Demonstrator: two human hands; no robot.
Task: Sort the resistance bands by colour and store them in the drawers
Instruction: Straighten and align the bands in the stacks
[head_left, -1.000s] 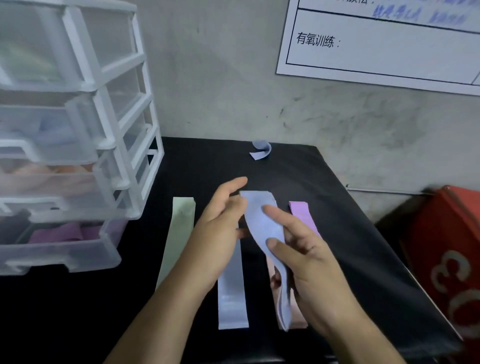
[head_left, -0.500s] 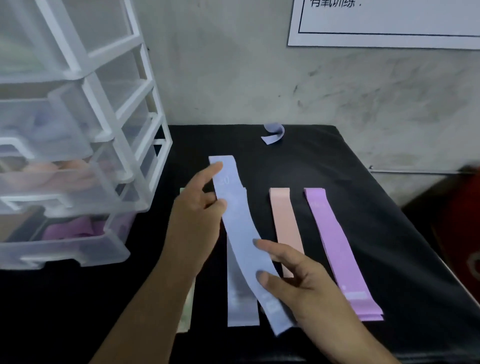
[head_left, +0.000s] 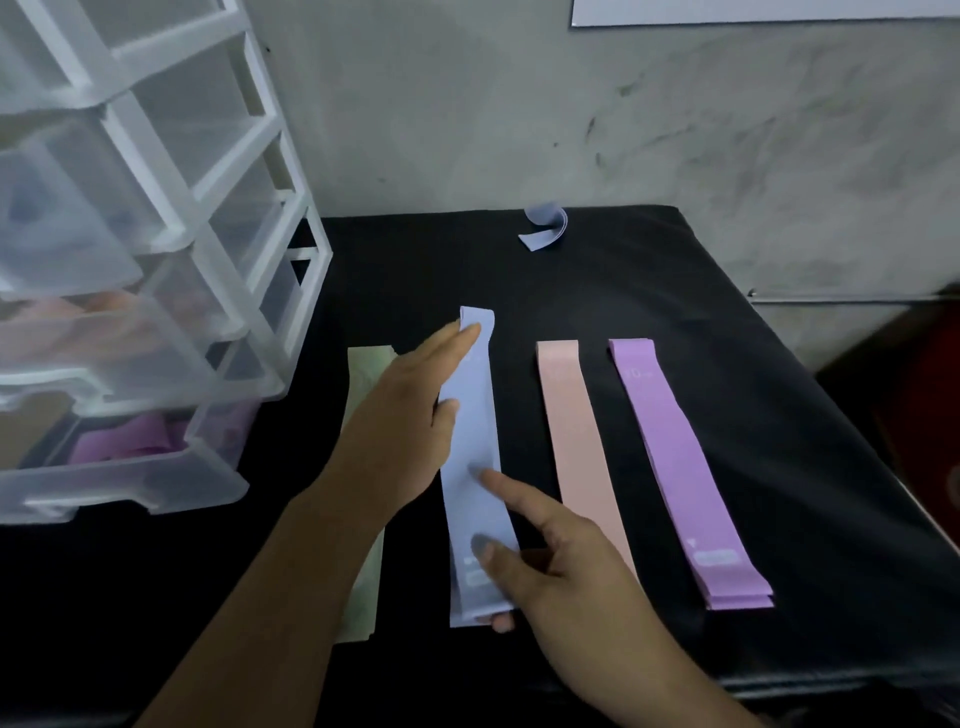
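A light blue band lies lengthwise on the black table, on top of another blue band. My left hand rests on its upper half with straight fingers, the index along the far end. My right hand holds the near end, two fingers on top and the thumb tip showing from under it. Beside it lie a pale green band, partly hidden by my left arm, a pink band and a purple band. A curled blue band sits near the wall.
A clear plastic drawer unit stands at the left. Its bottom drawer is pulled out with purple bands inside; a higher drawer shows pink ones. A red object stands beyond the table's right edge. A grey wall is behind.
The blue band, held up and slanted between both hands before, now lies straight on the other blue band. My left hand has flattened on it.
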